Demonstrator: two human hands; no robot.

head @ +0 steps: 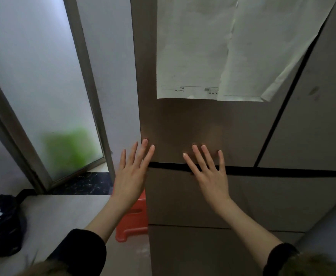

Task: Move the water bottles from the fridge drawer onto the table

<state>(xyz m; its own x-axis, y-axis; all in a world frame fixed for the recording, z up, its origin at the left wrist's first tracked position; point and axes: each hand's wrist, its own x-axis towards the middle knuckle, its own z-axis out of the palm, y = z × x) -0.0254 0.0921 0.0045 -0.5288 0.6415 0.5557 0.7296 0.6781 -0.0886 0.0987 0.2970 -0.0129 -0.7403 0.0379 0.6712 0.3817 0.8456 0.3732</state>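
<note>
A tall brown fridge (183, 120) fills the middle and right of the head view, all its doors and drawers closed. The upper fridge drawer front (262, 200) lies below a dark horizontal gap, with a second drawer front under it. My left hand (131, 176) is raised at the fridge's left edge, fingers straight and spread, holding nothing. My right hand (209, 174) is stretched out flat over the dark gap, fingers spread; whether it touches the fridge I cannot tell. No water bottles and no table show.
Two white paper sheets (193, 56) hang on the upper fridge door. An orange plastic stool (133, 224) stands on the floor left of the fridge. A frosted glass door (43, 96) is at the left, and a black bag (1, 224) lies at the lower left.
</note>
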